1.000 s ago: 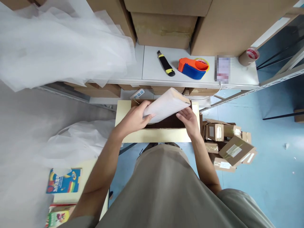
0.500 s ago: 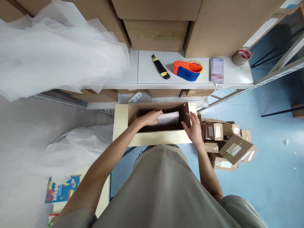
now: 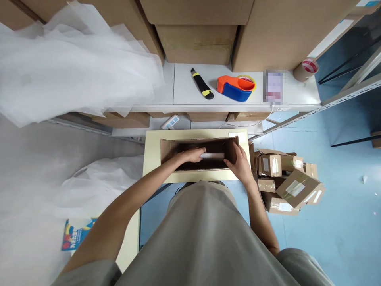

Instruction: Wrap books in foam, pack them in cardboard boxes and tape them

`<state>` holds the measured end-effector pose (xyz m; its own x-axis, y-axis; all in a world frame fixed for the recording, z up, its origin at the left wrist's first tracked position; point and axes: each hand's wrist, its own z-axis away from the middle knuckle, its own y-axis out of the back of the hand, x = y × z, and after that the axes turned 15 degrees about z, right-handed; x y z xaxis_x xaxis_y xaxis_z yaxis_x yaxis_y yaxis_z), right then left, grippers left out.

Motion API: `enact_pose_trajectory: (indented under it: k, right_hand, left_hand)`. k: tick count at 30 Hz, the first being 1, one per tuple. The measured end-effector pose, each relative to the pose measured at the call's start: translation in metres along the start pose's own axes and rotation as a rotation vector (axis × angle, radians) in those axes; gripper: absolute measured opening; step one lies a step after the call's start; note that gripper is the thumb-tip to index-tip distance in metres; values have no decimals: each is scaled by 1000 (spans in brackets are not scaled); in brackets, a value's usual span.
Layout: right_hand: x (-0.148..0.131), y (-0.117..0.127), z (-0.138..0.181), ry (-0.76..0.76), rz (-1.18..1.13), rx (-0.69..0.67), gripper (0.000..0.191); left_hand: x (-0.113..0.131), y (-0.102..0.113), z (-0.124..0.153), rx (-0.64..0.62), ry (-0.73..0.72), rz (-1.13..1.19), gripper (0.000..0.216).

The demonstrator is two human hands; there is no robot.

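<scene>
An open cardboard box (image 3: 168, 151) lies lengthwise on a pale yellow table (image 3: 151, 159) in front of me. My left hand (image 3: 194, 155) reaches inside it, fingers closed on the end of a white wrapped item (image 3: 212, 156). Only a narrow strip of that item shows, and its contents cannot be made out. At the box's right end, my right hand (image 3: 239, 165) grips the end wall, the thumb inside near the item's right end.
On the shelf (image 3: 184, 87) behind lie a utility knife (image 3: 201, 83), a tape dispenser (image 3: 236, 88) and a tape roll (image 3: 305, 70). White foam sheets (image 3: 74, 67) hang at left. Small taped boxes (image 3: 297, 188) are piled at right; a blue printed packet (image 3: 77, 235) lies lower left.
The white item has turned, showing a thinner strip inside the box. The box has shifted slightly toward me. My right hand has moved in closer around the box's end wall.
</scene>
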<state>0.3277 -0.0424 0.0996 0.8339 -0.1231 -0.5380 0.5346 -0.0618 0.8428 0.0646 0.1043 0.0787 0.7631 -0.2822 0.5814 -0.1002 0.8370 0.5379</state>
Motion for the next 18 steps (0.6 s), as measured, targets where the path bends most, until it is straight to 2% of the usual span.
enact_pose_trajectory:
  k: [5,12,15,18]
  right_hand:
    - [3,10,-1,11,0,-96,101]
    - [4,12,-3,15,20,-125,104]
    - [7,11,-3,22,25,-114,103]
    - [10,12,-5,38,34,-112,100]
  left_hand:
    - [-5,-7,-2,-17,-5,21,64]
    - [5,-21,-4,0,9,77,59]
    - [14,-24,3,72,10,54,54]
    - [21,-26,24,217,-90,51,49]
